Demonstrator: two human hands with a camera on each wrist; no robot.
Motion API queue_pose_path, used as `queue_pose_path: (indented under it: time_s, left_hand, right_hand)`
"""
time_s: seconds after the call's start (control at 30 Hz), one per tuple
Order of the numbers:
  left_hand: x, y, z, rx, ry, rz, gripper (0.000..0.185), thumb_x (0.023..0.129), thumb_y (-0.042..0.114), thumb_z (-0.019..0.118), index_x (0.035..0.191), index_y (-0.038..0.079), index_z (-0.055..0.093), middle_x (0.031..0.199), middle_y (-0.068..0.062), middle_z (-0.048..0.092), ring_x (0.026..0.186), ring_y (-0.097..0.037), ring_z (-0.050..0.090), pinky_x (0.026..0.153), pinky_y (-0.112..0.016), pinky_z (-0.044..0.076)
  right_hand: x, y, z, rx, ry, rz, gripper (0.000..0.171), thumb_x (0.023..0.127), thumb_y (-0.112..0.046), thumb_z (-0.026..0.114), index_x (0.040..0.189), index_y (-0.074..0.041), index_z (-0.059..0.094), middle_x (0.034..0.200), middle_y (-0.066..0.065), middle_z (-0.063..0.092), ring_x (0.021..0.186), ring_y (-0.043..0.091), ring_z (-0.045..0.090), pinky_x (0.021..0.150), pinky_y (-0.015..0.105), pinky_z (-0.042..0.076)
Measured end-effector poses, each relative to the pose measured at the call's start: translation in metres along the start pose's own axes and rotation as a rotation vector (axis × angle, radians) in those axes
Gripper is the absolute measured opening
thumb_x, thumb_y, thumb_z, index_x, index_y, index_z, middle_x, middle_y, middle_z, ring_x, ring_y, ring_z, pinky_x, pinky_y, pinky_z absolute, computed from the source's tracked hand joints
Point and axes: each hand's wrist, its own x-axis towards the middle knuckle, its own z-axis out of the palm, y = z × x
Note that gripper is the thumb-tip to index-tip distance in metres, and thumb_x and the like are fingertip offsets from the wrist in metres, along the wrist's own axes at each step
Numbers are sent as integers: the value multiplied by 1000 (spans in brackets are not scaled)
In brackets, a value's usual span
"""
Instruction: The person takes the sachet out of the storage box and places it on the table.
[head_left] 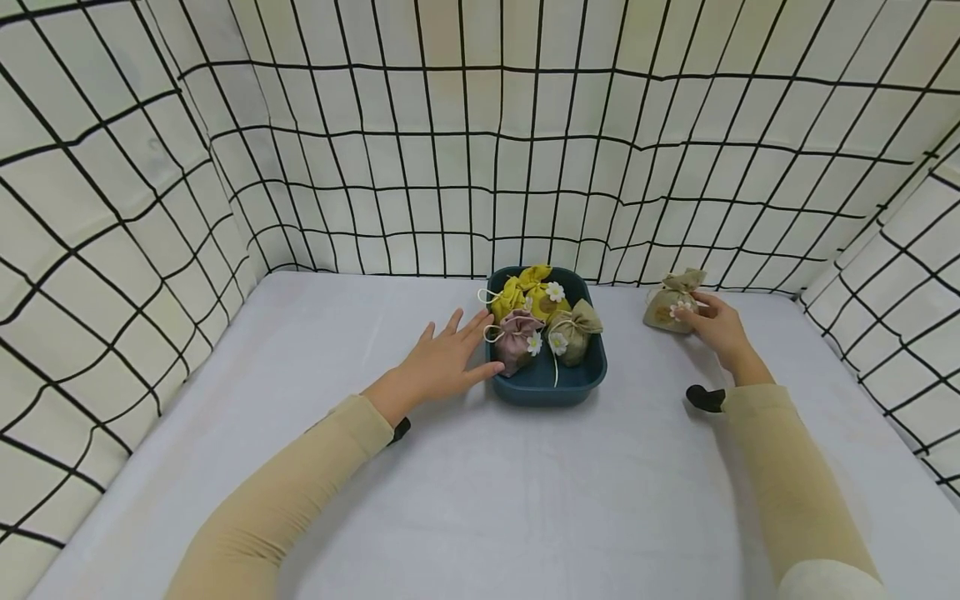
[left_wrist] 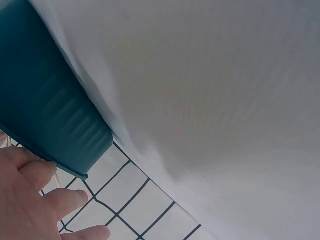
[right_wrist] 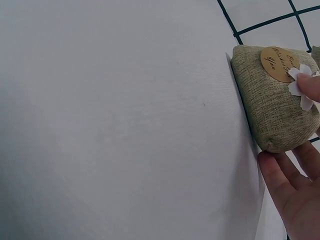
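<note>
At the far edge of the tabletop point(head_left: 480, 500), towards its right corner, a beige burlap drawstring pouch point(head_left: 672, 302) sits upright just beside the grid-patterned backdrop point(head_left: 480, 150). The right hand point(head_left: 718, 327) has its fingertips on the pouch's front, one of them point(right_wrist: 311, 86) pressing the white flower point(right_wrist: 299, 86) next to the round paper tag point(right_wrist: 278, 63). The other fingers curl under and beside the pouch's lower edge, so the grip looks to be closing round it, though the pouch rests on the cloth and is not lifted.

Near the middle of the far edge stands a dark blue plastic tub point(head_left: 581, 379) holding three similar pouches: a yellow one point(head_left: 525, 293), a pink one point(head_left: 514, 340) and an olive one point(head_left: 578, 330). The left hand point(head_left: 444, 360) lies flat and released, fingers straight, its fingertips touching the tub's left wall. The left wrist view shows fingers point(left_wrist: 60, 200) just beside the rim.

My reading is that the step in hand is taking hold of the loose beige pouch while the other hand steadies the tub. The next move would call for a firmer pinch round the pouch's body or neck before lifting. It would then have to travel left across the far edge to the tub, where the free room seems to be at the near side, in front of the pink and olive pouches.
</note>
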Motion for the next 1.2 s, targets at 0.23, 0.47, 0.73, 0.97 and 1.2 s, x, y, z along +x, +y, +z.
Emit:
queue_pose_path:
  time_s: [0.23, 0.47, 0.73, 0.97, 1.2]
  left_hand:
    - [2, 0, 0, 0, -11, -7, 83, 104, 65, 40, 167, 18, 12, 172, -1, 8, 156, -37, 5, 118, -68, 9]
    - [0, 0, 1, -6, -13, -5, 83, 104, 64, 40, 167, 17, 12, 172, -2, 9, 156, -37, 5, 118, -69, 10]
    - [0, 0, 0, 0, -9, -6, 83, 105, 65, 39, 167, 18, 11, 172, -2, 8, 156, -37, 5, 118, -69, 10]
    - [0, 0, -1, -2, -13, -6, 83, 104, 64, 40, 167, 18, 11, 172, -2, 8, 156, -37, 5, 118, -69, 10]
    - [1, 0, -1, -5, -11, -2, 83, 104, 65, 40, 167, 18, 12, 172, -1, 8, 156, -37, 5, 118, -68, 10]
  right_hand:
    - [1, 4, -7, -42, -66, -19, 83, 104, -30, 62, 164, 0, 12, 161, 35, 24, 144, 47, 32, 116, 57, 30]
    - [1, 4, -8, -92, -94, -32, 85, 102, -16, 66, 163, 1, 10, 160, 37, 22, 146, 51, 28, 116, 60, 29]
    - [-2, 0, -13, -200, -102, -54, 85, 100, -16, 69, 161, 6, 14, 157, 39, 27, 143, 53, 32, 114, 62, 30]
    - [-7, -1, -19, -241, -110, -64, 80, 101, -18, 67, 160, 7, 19, 155, 38, 32, 141, 52, 34, 112, 62, 33]
    - [-9, 3, -27, -249, -100, -122, 67, 103, -10, 61, 156, 10, 27, 150, 37, 40, 129, 41, 52, 90, 26, 51]
